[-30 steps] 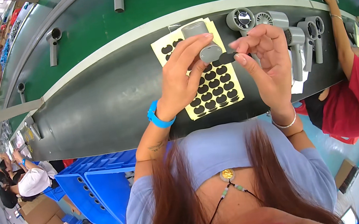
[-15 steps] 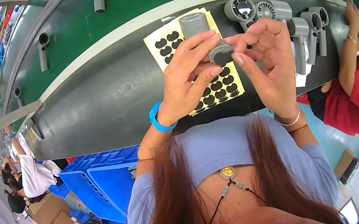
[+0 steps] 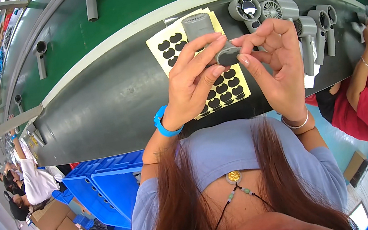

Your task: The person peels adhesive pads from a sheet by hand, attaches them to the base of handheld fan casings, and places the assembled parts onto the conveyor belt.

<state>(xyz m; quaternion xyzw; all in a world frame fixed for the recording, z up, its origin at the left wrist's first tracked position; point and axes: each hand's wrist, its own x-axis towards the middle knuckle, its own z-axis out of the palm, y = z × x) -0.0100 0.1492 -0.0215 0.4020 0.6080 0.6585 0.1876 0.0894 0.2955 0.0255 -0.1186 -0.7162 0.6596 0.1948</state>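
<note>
Black oval sticker shifted from beside the gray handheld fan onto its handle end in the last second, covering most of it. Fan sat at 1 o'clock of view centre, over yellow sticker sheet; left hand gripped its handle. Right hand had curled fingers, thumb at sticker edge; couldn't tell if pinching. Blue crates stood at 8 o'clock, contents unclear.

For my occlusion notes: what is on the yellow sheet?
Black stickers in rows. The left hand and gray fan cover the sheet's middle, so anything there cannot be seen.
</note>
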